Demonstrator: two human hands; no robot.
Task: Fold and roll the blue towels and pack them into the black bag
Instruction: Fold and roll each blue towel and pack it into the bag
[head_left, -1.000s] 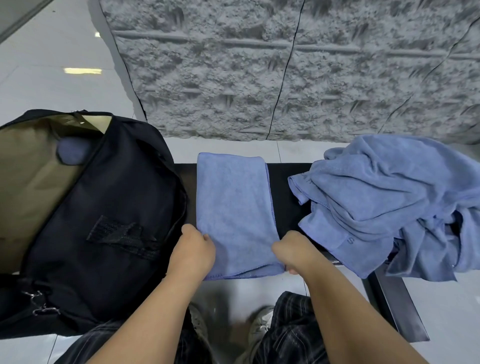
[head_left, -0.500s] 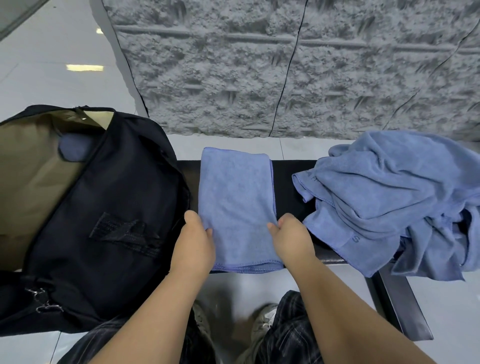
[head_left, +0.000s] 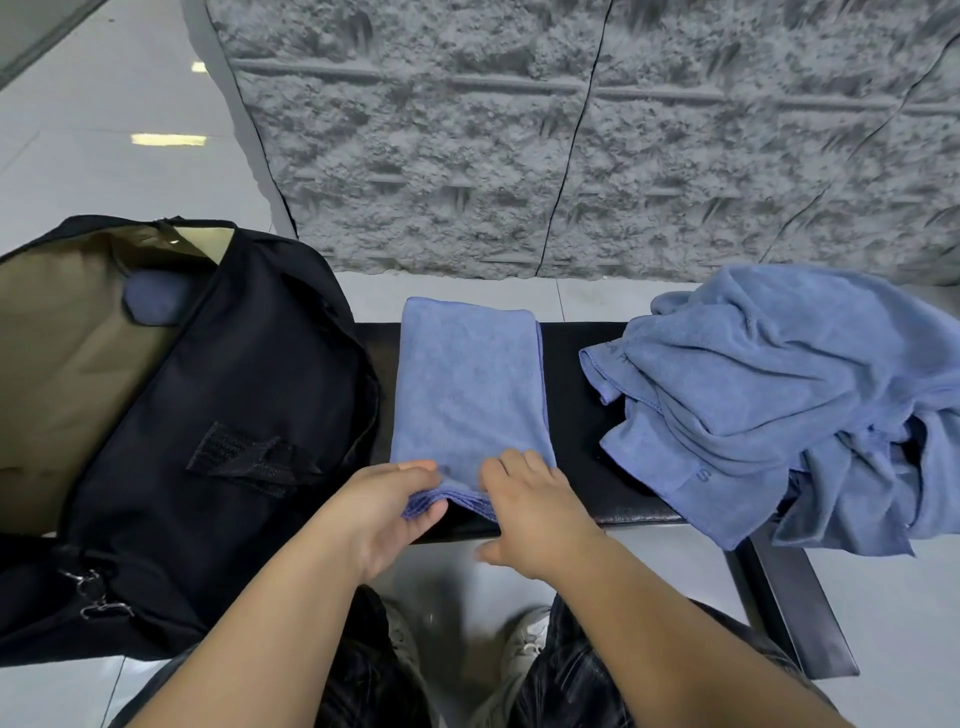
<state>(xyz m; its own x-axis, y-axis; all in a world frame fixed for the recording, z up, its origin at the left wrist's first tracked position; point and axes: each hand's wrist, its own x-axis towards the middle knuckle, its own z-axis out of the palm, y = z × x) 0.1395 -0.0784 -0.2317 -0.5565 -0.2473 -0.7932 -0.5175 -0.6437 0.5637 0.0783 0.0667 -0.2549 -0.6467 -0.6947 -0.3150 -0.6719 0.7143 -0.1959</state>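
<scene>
A folded blue towel (head_left: 467, 379) lies as a long strip across the black bench (head_left: 576, 410), running away from me. My left hand (head_left: 387, 506) pinches its near end, which is lifted and bunched. My right hand (head_left: 527, 501) grips the same near end from the right, fingers on top. To the left lies the open black bag (head_left: 234, 395) with a tan lining; a rolled blue towel (head_left: 153, 301) sits inside it. A loose pile of blue towels (head_left: 779, 395) lies on the right of the bench.
A rough grey textured wall (head_left: 571, 140) stands behind the bench. Pale glossy floor tiles (head_left: 130, 119) spread to the left and below. My knees and shoes (head_left: 524, 644) show under the bench's near edge. The bag's metal clips (head_left: 91, 592) hang at its near left corner.
Both hands have moved inward from the towel's near corners toward its middle, and the near end is now lifted and bunched between them. The camera has also shifted slightly.
</scene>
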